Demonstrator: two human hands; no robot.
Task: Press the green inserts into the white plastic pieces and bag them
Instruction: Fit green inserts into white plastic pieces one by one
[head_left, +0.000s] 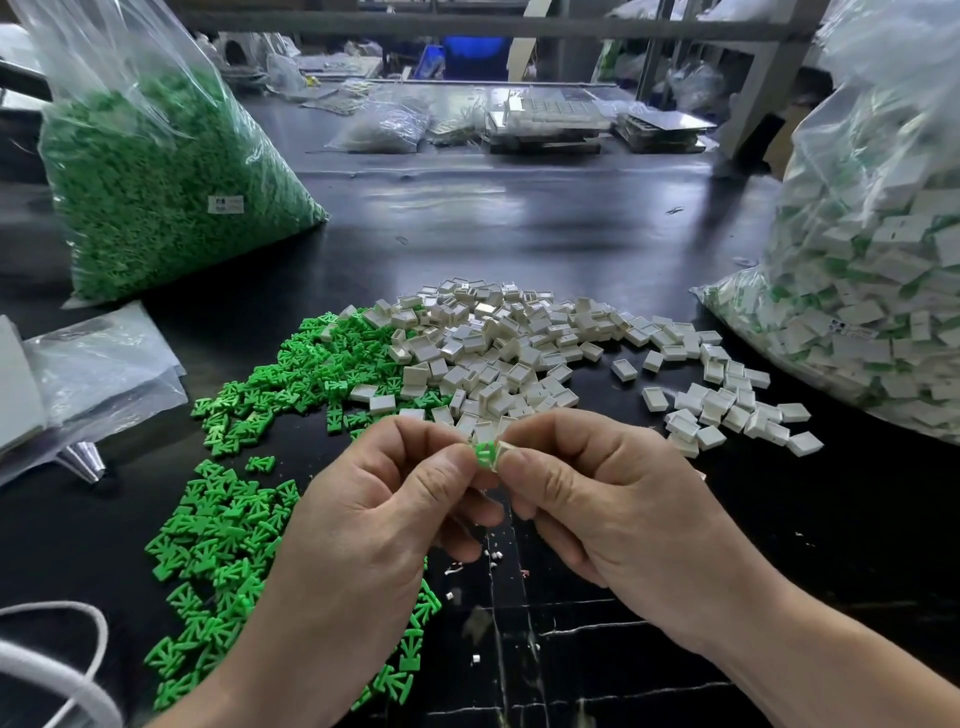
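Observation:
My left hand (363, 514) pinches a green insert (484, 453) between thumb and forefinger. My right hand (602, 499) pinches a small white plastic piece (503, 451) right against it, and the two parts touch above the black table. A spread of loose green inserts (228, 525) lies to the left and under my left forearm. A heap of loose white pieces (519, 348) lies just beyond my hands. A large clear bag of white pieces with green showing inside (872, 291) stands at the right.
A big clear bag full of green inserts (156, 171) stands at the back left. Flat plastic bags (98, 364) lie at the left edge, and a white cord (62, 654) loops at the lower left. Trays and bags (545, 124) crowd the far end of the table.

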